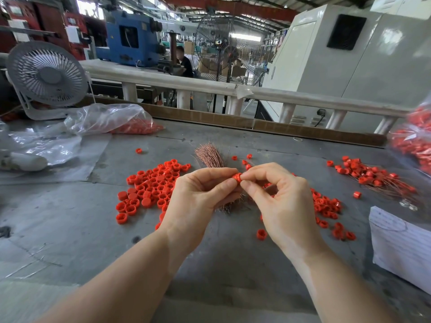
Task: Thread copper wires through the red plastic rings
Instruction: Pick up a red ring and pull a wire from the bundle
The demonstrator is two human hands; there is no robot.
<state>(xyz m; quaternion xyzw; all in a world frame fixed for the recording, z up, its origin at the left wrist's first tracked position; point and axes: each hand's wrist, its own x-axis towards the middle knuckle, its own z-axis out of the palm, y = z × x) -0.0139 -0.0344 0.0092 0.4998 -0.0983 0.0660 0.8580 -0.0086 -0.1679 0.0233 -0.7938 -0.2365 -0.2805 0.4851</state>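
Grey worktable in a factory hall, white rail along its far edge; left hand and right hand together pinch 1 red ring above copper wires; loose rings lie left.

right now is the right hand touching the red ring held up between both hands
Touching. The head view shows the right hand pinching the red ring with thumb and forefinger, with the left hand gripping it from the other side.

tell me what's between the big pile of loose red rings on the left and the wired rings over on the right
In the head view, both hands sit between them: the left hand and right hand pinch one red ring above the copper wire bundle, with a smaller ring scatter beside.
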